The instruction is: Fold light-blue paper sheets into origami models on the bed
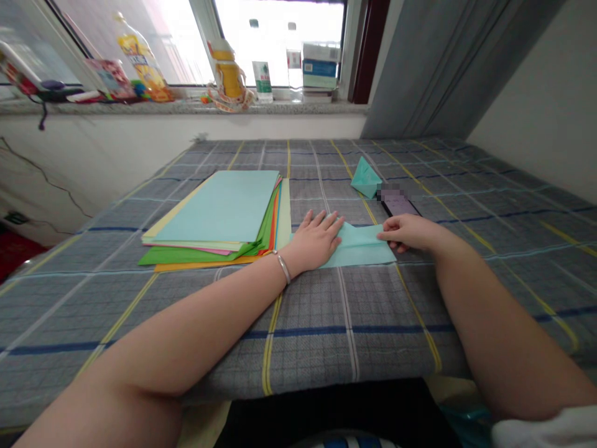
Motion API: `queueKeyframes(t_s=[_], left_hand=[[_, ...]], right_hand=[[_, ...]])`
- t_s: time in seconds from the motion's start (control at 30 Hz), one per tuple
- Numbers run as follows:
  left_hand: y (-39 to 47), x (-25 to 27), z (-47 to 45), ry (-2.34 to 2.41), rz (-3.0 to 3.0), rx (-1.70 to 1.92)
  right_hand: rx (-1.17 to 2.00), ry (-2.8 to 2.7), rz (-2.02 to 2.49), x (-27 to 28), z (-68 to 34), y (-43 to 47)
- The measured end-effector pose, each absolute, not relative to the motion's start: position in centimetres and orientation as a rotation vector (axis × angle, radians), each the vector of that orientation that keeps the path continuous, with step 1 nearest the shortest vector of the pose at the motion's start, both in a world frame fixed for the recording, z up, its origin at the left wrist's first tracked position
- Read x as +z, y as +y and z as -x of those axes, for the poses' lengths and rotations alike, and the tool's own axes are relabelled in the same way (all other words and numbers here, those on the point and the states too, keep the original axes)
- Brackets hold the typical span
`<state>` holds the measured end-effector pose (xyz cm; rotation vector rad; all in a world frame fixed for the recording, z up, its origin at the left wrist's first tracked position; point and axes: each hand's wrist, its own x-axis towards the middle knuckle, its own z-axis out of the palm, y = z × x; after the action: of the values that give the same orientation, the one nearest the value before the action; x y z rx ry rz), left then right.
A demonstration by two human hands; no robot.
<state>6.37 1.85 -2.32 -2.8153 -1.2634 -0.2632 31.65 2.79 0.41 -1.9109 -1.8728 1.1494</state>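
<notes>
A light turquoise sheet of paper (358,247), creased and partly folded, lies on the plaid cloth in front of me. My left hand (317,239) rests flat on its left part with the fingers spread, covering some of it. At the sheet's right edge, my right hand (409,233) pinches the paper between thumb and fingers. A folded turquoise paper shape (366,178) stands beyond the sheet, beside a phone (399,202). Left of my left hand sits a stack of coloured paper (219,205), pale blue on top, with green, orange and yellow sheets sticking out below.
The plaid cloth (308,305) covers the whole surface. Behind it, a window sill (181,107) carries a yellow drink bottle (142,59), a yellow cup (228,74), clear bottles and boxes (319,68). A grey curtain (433,62) hangs at the right.
</notes>
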Motion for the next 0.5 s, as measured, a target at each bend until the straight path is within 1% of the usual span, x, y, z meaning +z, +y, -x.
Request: queueKeyframes(t_s=[0.17,0.37,0.43,0.5], left_hand=[[2.08,-2.08,-6.11,-0.987,2.997,-0.272],[2.03,-2.15,-5.84,-0.912,3.019,-0.18],[1.94,-2.13,-5.9,-0.92,3.009,-0.147],[1.92,-2.13,-6.0,-0.923,3.007,-0.122]], right_hand=[[1.097,-1.823,1.98,0.19,-31.06,2.5],[1.078,-1.89,2.017,0.16,-31.32,2.46],[0.972,-1.948,2.041,0.1,-31.49,2.59],[0.714,-2.032,1.974,0.06,-31.42,2.68]])
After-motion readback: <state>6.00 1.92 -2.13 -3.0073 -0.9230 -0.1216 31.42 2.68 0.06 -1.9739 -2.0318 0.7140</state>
